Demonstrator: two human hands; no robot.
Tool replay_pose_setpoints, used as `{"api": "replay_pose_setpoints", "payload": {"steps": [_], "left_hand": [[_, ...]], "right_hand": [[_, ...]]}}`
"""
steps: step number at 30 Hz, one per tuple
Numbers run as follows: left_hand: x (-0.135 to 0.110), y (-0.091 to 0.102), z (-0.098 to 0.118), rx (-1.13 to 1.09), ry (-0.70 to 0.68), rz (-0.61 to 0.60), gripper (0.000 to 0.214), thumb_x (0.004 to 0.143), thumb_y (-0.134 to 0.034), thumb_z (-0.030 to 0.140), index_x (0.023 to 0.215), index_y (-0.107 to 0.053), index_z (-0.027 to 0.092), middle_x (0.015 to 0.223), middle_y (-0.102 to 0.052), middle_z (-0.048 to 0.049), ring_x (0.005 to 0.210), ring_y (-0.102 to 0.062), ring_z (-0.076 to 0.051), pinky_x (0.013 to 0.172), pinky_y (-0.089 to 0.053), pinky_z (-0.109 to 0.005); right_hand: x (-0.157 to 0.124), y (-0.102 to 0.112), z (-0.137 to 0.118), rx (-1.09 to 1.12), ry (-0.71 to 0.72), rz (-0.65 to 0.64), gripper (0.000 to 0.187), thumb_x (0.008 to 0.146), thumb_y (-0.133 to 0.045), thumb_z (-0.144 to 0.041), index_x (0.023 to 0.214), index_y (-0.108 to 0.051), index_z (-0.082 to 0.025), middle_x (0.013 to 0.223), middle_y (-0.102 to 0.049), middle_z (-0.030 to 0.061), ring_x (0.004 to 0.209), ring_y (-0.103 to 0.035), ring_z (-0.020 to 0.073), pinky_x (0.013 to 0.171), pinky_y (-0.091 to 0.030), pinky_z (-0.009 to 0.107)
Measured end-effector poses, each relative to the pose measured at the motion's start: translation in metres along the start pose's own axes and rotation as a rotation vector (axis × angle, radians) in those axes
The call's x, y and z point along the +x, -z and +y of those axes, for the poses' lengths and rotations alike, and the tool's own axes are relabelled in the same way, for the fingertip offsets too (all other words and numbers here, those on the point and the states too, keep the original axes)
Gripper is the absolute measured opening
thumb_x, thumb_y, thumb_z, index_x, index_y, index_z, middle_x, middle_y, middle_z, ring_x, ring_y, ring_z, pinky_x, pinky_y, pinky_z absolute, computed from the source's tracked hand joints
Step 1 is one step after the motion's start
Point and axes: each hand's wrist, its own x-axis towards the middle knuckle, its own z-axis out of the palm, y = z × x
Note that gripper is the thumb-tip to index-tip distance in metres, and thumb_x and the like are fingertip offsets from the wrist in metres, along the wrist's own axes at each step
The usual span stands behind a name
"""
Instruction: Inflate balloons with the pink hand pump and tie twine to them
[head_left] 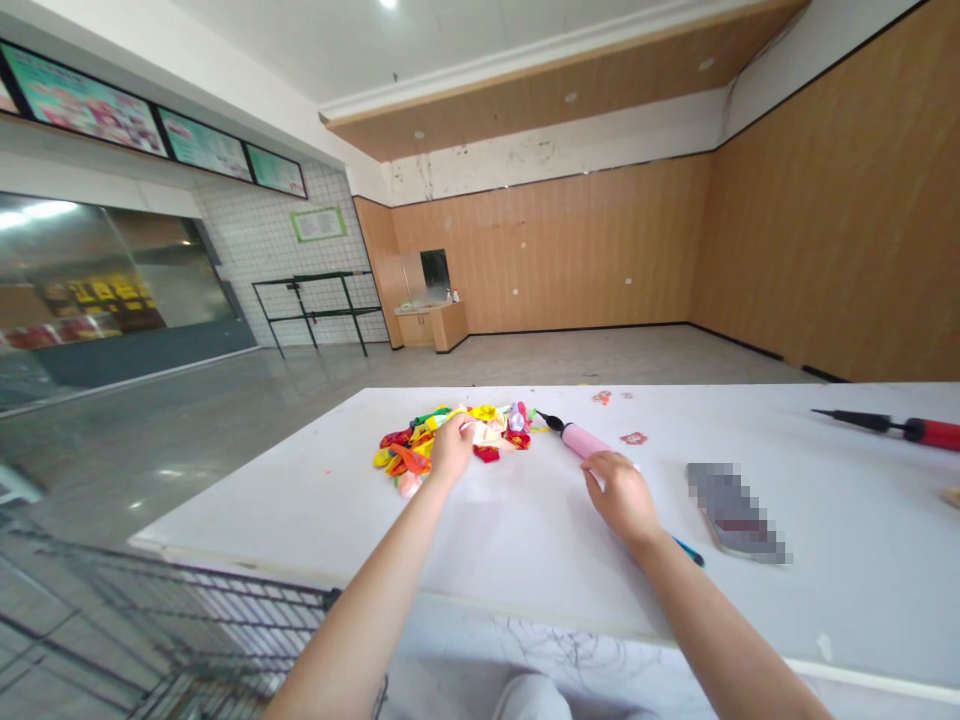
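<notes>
One pump is clasped in the right hand; left of it, balloons touched by the left hand, grip unclear

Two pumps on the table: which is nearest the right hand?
The pink pump, gripped by the right hand; the red pump lies apart, at the picture's right edge.

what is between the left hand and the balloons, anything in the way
Nothing visible is in the way: the left hand is right at the balloons. The pink pump, with the right hand on it, lies to their right.
</notes>
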Motion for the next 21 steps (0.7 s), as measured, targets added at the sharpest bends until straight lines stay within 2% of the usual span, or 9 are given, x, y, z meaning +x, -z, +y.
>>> {"api": "replay_pose_setpoints", "payload": {"steps": [3, 5, 8, 10, 14, 18, 21], "left_hand": [[-0.01, -0.003, 0.023, -0.243, 0.035, -0.113, 0.012, 0.075, -0.053, 0.022, 0.073, -0.064, 0.017, 0.068, -0.063, -0.0027, 0.065, -0.058, -0.016, 0.06, -0.048, -0.025], [-0.02, -0.008, 0.039, -0.406, 0.105, -0.201, 0.015, 0.075, -0.055, 0.028, 0.075, -0.063, 0.016, 0.065, -0.061, -0.0021, 0.054, -0.055, -0.014, 0.048, -0.044, -0.023], [-0.035, -0.016, 0.057, -0.511, 0.172, -0.256, 0.018, 0.073, -0.059, 0.033, 0.075, -0.063, 0.015, 0.065, -0.059, -0.0021, 0.057, -0.056, -0.014, 0.044, -0.044, -0.02], [-0.043, -0.023, 0.065, -0.543, 0.203, -0.28, 0.021, 0.072, -0.059, 0.035, 0.077, -0.064, 0.015, 0.067, -0.06, -0.0025, 0.058, -0.056, -0.014, 0.044, -0.044, -0.02], [-0.055, -0.038, 0.068, -0.558, 0.272, -0.262, 0.025, 0.073, -0.059, 0.04, 0.077, -0.063, 0.016, 0.068, -0.062, -0.003, 0.058, -0.057, -0.014, 0.042, -0.043, -0.02], [-0.065, -0.055, 0.059, -0.571, 0.348, -0.211, 0.033, 0.075, -0.058, 0.048, 0.075, -0.061, 0.016, 0.066, -0.061, -0.0031, 0.055, -0.056, -0.014, 0.041, -0.04, -0.02], [-0.073, -0.067, 0.051, -0.605, 0.392, -0.159, 0.037, 0.077, -0.056, 0.053, 0.07, -0.056, 0.017, 0.059, -0.056, -0.0008, 0.047, -0.051, -0.012, 0.038, -0.036, -0.021]], "right_hand": [[0.0, -0.007, -0.002, 0.346, -0.061, -0.029, 0.024, 0.086, -0.05, -0.029, 0.092, -0.07, -0.016, 0.103, -0.069, 0.0112, 0.094, -0.063, 0.023, 0.074, -0.051, 0.033], [0.0, -0.009, -0.007, 0.634, -0.172, -0.072, 0.034, 0.085, -0.054, -0.045, 0.097, -0.069, -0.017, 0.108, -0.068, 0.0127, 0.094, -0.064, 0.0247, 0.067, -0.054, 0.033], [-0.001, -0.007, -0.016, 1.024, -0.343, -0.151, 0.056, 0.08, -0.054, -0.063, 0.111, -0.065, -0.017, 0.114, -0.066, 0.0141, 0.095, -0.066, 0.0252, 0.072, -0.056, 0.037], [-0.001, -0.003, -0.021, 1.162, -0.418, -0.222, 0.06, 0.076, -0.058, -0.066, 0.112, -0.064, -0.018, 0.111, -0.066, 0.0131, 0.093, -0.067, 0.0241, 0.076, -0.056, 0.038], [-0.002, -0.002, -0.024, 1.179, -0.473, -0.33, 0.054, 0.06, -0.079, -0.056, 0.096, -0.067, -0.017, 0.091, -0.069, 0.0072, 0.075, -0.068, 0.0194, 0.071, -0.055, 0.034], [0.0, -0.007, -0.019, 1.11, -0.52, -0.261, 0.046, 0.056, -0.08, -0.055, 0.074, -0.065, -0.016, 0.061, -0.063, 0.0008, 0.054, -0.056, 0.012, 0.056, -0.047, 0.026], [0.001, -0.009, -0.016, 1.076, -0.52, -0.209, 0.043, 0.056, -0.079, -0.053, 0.072, -0.064, -0.016, 0.057, -0.061, -0.0006, 0.05, -0.051, 0.0099, 0.049, -0.042, 0.023]]}}
